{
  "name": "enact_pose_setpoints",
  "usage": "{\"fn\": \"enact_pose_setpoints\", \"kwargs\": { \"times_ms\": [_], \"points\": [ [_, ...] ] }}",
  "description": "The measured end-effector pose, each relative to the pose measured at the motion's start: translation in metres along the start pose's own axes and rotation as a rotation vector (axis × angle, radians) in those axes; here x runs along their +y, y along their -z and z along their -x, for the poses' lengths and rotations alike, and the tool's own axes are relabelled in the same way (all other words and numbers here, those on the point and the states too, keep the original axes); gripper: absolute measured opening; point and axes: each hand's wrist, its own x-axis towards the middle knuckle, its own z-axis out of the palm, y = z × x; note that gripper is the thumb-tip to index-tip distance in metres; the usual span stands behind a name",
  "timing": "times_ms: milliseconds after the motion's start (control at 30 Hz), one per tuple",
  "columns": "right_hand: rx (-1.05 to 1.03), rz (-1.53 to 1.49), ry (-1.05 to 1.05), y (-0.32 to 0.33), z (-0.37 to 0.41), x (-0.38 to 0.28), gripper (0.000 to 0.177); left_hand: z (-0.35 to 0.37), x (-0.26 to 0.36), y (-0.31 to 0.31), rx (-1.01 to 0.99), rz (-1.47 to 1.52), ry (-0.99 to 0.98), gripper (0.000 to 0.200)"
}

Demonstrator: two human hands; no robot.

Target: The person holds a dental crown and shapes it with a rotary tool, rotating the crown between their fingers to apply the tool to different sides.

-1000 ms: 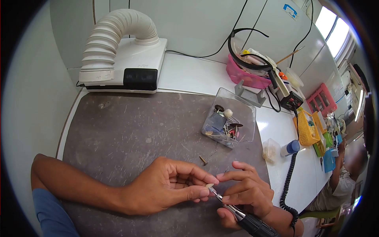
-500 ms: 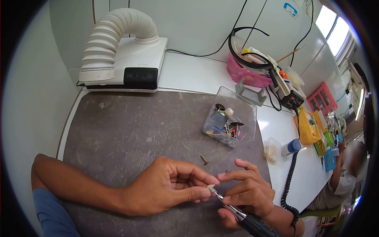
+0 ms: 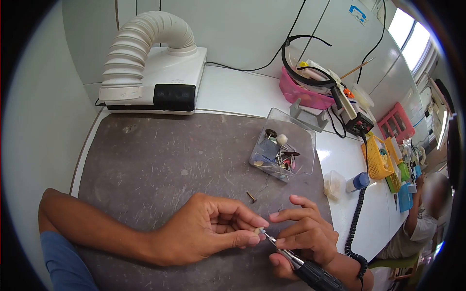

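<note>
Between thumb and fingertips, my left hand (image 3: 213, 228) pinches a small cream-coloured, tooth-like piece (image 3: 258, 231). My right hand (image 3: 308, 233) grips a black and silver rotary handpiece (image 3: 310, 272), its tip pointing up and left. The small bit (image 3: 264, 232) at the handpiece's tip is at the piece; whether it touches is too small to tell. A short brass-coloured bit (image 3: 251, 196) lies on the dark mat just above my hands. Beyond it stands a clear plastic box (image 3: 306, 140) of mounted discs, a white round polishing head and several shanks.
A white dust extractor (image 3: 182, 72) with a ribbed hose stands at the back left. Pink basket (image 3: 301, 97), glasses, control box (image 3: 359, 125), small tub (image 3: 334, 184) and blue-capped bottle (image 3: 358, 181) line the right. A coiled cord (image 3: 357, 223) runs beside my right hand. Another person sits far right.
The small piece has turned slightly in my left fingers, and the handpiece tip has shifted a little up and left. Both hands otherwise stay in place.
</note>
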Motion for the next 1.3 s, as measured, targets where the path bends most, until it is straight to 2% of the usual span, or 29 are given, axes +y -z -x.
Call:
{"fn": "enact_pose_setpoints", "kwargs": {
  "times_ms": [1300],
  "points": [
    [0.010, -0.001, 0.009, 0.0010, -0.0005, -0.0012, 0.025, -0.0020, 0.0021, 0.0036, -0.045, -0.065, 0.005, 0.027]
  ]
}}
